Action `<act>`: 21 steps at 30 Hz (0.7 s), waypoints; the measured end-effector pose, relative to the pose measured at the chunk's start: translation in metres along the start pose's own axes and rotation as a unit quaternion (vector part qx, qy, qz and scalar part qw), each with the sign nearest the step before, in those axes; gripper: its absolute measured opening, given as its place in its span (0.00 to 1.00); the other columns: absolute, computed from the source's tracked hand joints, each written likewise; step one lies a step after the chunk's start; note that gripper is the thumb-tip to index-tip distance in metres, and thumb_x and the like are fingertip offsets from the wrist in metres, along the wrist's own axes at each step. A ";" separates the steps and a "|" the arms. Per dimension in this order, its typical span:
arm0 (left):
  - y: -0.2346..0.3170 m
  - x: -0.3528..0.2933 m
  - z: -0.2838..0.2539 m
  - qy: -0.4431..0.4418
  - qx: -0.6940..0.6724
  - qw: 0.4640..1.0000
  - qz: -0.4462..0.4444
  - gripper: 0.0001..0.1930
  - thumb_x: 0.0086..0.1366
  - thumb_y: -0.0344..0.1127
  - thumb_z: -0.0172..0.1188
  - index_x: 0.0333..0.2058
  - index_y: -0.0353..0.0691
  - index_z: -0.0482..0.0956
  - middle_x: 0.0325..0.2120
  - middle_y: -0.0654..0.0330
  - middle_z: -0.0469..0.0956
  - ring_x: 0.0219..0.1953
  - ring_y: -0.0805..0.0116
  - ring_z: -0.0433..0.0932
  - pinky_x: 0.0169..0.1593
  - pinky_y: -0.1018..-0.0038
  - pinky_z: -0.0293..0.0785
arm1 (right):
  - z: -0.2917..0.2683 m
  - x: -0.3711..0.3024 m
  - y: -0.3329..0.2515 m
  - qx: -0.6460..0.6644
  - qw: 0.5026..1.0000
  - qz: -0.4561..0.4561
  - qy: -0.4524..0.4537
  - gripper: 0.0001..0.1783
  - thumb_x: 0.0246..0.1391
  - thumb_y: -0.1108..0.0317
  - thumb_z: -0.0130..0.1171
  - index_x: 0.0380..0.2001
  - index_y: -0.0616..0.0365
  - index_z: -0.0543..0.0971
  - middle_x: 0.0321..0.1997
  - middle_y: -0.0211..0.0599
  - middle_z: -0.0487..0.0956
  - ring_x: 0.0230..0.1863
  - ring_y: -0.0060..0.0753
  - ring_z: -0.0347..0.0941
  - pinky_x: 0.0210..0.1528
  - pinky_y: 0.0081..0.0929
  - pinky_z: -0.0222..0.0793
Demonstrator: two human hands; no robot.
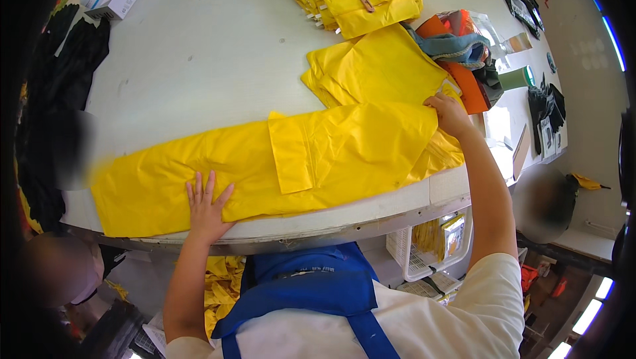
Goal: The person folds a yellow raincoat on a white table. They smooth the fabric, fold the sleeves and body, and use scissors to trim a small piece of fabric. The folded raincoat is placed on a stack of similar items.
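A long yellow garment (358,153) of smooth, slightly shiny fabric lies lengthwise along the table's front edge, with a rectangular flap (290,155) near its middle. My left hand (209,213) rests flat on its left part, fingers spread. At the far right end, my right hand (449,115) has its fingers closed on the garment's upper edge; the thumb is partly hidden. Just behind lies another yellow folded piece (371,71), partly covered by the long one.
A stack of folded yellow garments (384,18) at the back carries thread snips (364,0). To its right stands an orange box (474,97) with blue cloth (450,48). Black garments (79,61) lie left. Below the table edge is a white basket (399,253). People are on both sides.
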State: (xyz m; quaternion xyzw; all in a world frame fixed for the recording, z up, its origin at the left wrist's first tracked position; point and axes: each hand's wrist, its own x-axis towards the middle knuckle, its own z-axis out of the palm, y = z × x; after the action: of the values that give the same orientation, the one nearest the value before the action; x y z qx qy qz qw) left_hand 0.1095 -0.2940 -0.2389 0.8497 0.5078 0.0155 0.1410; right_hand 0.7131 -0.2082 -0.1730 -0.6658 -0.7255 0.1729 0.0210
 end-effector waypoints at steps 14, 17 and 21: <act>0.006 -0.001 -0.003 -0.065 0.014 0.997 -0.037 0.39 0.46 0.54 0.69 0.60 0.65 0.66 0.68 0.55 0.47 0.70 0.45 0.40 0.68 0.46 0.32 | 0.044 -0.041 -0.184 0.018 0.985 -0.108 0.134 0.31 0.49 0.60 0.59 0.59 0.43 0.67 0.71 0.43 0.53 0.72 0.60 0.39 0.68 0.60 0.34; -0.010 -0.019 -0.002 -0.054 -0.103 0.993 -0.015 0.40 0.49 0.55 0.68 0.62 0.64 0.63 0.68 0.54 0.45 0.70 0.45 0.38 0.68 0.46 0.32 | 0.117 -0.053 -0.208 -0.075 0.989 -0.128 0.010 0.36 0.50 0.48 0.58 0.63 0.43 0.65 0.72 0.44 0.50 0.73 0.61 0.35 0.67 0.66 0.28; -0.076 -0.093 0.002 0.053 -0.044 0.973 -0.218 0.41 0.57 0.54 0.63 0.66 0.55 0.54 0.68 0.50 0.41 0.69 0.43 0.38 0.68 0.49 0.35 | 0.119 -0.049 -0.223 -0.038 0.997 -0.067 -0.026 0.37 0.52 0.45 0.55 0.64 0.44 0.64 0.73 0.47 0.47 0.73 0.62 0.33 0.67 0.65 0.25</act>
State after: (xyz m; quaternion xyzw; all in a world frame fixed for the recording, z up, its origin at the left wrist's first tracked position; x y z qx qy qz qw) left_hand -0.0010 -0.3416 -0.2494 0.7091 0.6867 0.0521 0.1514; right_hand 0.4739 -0.2939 -0.2126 -0.6112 -0.7748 0.1610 -0.0120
